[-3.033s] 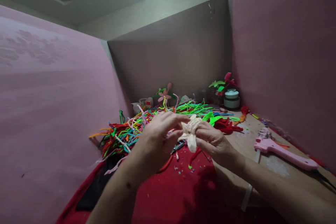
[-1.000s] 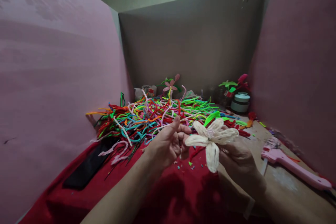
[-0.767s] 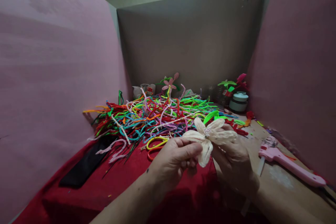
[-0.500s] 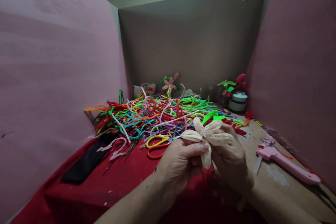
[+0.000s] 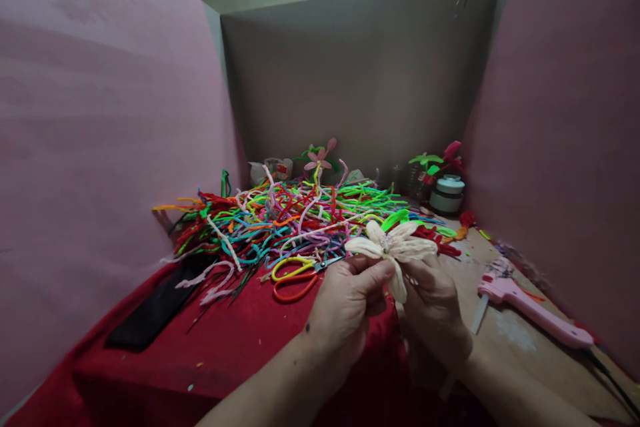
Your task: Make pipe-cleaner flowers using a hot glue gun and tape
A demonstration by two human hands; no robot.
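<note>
A white pipe-cleaner flower (image 5: 370, 248) with several petals and a small beaded-looking centre is held up between my two hands. My left hand (image 5: 345, 300) pinches it near the centre, thumb on top beside the lower petal. Behind the right-side petals, my right hand (image 5: 435, 303) has its fingers curled round the flower's underside; what exactly they grip there is partly hidden. Just left of the flower, scissors (image 5: 295, 280) with yellow and red handles rest on the red cloth (image 5: 240, 340).
A big heap of coloured pipe cleaners (image 5: 280, 213) covers the back. On the left lies a black phone (image 5: 145, 313). A pink glue gun (image 5: 530, 303) rests at the right. Behind stand a lidded jar (image 5: 447, 195) and a pink flower (image 5: 318, 160).
The flower has tipped back, so its face is seen at a flatter angle. Both hands keep hold of it. The whole view has shifted slightly.
</note>
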